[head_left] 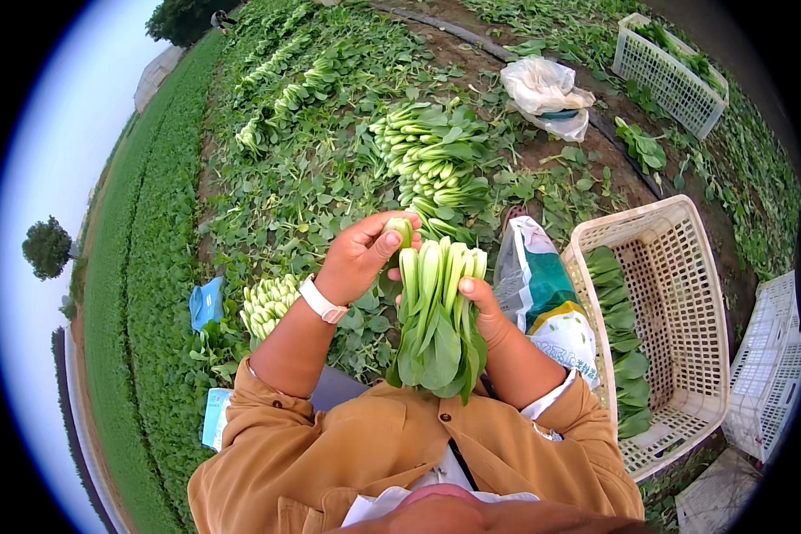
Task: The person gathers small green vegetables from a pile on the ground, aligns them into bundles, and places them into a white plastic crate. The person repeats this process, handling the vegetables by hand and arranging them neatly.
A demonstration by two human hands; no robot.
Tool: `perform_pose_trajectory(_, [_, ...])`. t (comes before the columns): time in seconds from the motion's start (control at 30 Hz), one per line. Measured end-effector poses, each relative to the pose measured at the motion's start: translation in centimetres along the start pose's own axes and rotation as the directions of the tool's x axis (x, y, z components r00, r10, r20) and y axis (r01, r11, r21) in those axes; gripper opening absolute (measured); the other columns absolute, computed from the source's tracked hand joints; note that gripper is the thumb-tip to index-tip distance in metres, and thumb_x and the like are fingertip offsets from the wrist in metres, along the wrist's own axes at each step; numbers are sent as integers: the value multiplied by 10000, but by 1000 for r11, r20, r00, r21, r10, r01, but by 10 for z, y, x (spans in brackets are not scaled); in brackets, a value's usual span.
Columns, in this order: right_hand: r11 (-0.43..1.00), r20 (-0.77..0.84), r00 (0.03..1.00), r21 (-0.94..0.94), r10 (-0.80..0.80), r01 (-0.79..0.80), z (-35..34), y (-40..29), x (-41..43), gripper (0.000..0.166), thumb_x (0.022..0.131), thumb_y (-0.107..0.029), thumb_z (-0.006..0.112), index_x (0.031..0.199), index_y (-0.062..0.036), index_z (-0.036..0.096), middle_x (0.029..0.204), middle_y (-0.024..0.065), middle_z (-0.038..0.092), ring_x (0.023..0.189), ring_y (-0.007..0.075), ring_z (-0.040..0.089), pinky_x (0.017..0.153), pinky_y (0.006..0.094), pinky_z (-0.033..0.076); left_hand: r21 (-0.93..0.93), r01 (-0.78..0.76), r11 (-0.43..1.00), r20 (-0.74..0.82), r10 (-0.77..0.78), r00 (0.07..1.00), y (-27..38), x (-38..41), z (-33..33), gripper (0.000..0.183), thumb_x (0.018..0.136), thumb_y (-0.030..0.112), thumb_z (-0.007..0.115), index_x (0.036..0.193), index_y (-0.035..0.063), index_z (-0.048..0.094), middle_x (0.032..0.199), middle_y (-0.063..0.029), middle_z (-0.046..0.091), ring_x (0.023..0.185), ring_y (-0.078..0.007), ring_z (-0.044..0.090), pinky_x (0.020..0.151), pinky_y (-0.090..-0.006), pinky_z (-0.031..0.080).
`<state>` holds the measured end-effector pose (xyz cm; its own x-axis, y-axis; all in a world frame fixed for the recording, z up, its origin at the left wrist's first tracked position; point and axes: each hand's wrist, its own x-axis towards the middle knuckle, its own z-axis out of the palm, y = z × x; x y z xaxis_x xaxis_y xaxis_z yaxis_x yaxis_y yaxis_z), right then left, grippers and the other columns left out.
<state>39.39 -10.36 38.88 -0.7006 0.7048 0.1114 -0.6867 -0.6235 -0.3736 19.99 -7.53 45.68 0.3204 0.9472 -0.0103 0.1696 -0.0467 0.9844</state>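
Note:
My right hand (486,304) grips a bunch of green bok choy (437,320) against my chest, pale stem ends up and leaves hanging down. Just left of the bunch's top, my left hand (367,253) pinches the pale base of a single bok choy (398,230) between thumb and fingers. A white watch (322,302) is on that wrist. Beyond my hands, a pile of bok choy (434,157) lies on the leafy ground. A smaller bok choy pile (268,304) sits beside my left forearm, partly covered by it.
At my right stands a plastic crate (674,294) with bok choy along one side. A printed bag (551,294) leans between it and my right arm. Farther off are a whitish plastic bag (547,93), another crate (674,73) and a black hose (454,30). A blue packet (206,304) lies left.

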Motion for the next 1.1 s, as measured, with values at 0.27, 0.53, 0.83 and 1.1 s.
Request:
perform_pose_trajectory(0.27, [998,-21,997,-5,-70,69,7,-4,6,1008,700,-469,730,1496,-31,293,1324,195,540,1190,301,564,969,432,512,515,-55,855,-51,94,994,4,1,-19,362,979,265,594,1266,45,610,1127,-120,652,1031,-238,612,922,-342,476])
perform_pose_trajectory(0.53, [997,-59,996,36,-72,75,14,1,7,1001,707,-454,734,1508,-61,282,1279,239,559,1079,319,620,934,421,531,577,16,816,-208,128,970,0,-11,-25,371,963,258,624,1289,83,626,1062,-77,589,917,-175,566,849,-297,471])
perform_pose_trajectory(0.83, [999,-1,1000,37,-28,28,9,3,6,1016,719,-460,726,1528,-78,245,1336,252,525,1082,312,620,920,404,540,-42,34,999,-199,-42,979,7,-3,-14,368,961,145,613,1300,13,560,1157,-40,621,939,-116,582,870,-270,480])
perform_pose_trajectory(1.1, [998,27,999,58,-22,20,6,0,5,994,738,-448,716,1535,-105,230,1361,239,504,1092,318,616,932,421,526,-26,26,999,-198,-30,980,3,-4,-20,290,877,14,623,1152,7,532,1071,-49,625,964,-102,589,860,-257,478])
